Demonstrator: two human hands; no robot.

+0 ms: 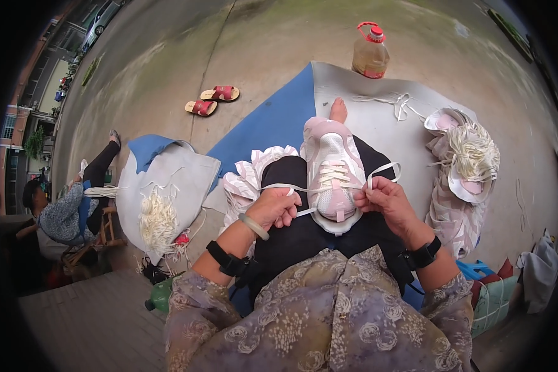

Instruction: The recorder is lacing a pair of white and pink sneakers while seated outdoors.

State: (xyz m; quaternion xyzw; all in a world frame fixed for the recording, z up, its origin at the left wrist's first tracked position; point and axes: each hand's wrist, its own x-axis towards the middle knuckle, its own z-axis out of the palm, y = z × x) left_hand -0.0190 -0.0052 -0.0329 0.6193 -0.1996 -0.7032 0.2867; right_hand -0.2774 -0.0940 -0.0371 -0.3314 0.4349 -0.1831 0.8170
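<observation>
A pink and white sneaker point(335, 142) rests on my lap between my knees, its tongue and heel toward me. White shoelace point(294, 187) is threaded through its eyelets, and the loose ends run out to both sides. My left hand point(280, 206), wearing a pale bangle on the wrist, is closed on the left lace end. On the other side my right hand point(384, 197) pinches the right lace end, which loops up above the fingers. The lace is stretched across the shoe's opening between both hands. Black straps with small devices circle both forearms.
More pink and white shoes point(245, 180) sit by my left knee. At right, stacked shoes point(456, 217) carry a bundle of white laces point(474, 152); another lace bundle point(158, 220) lies left. Beyond are red slippers point(212, 101), a plastic jug point(371, 57) and a seated person point(68, 211).
</observation>
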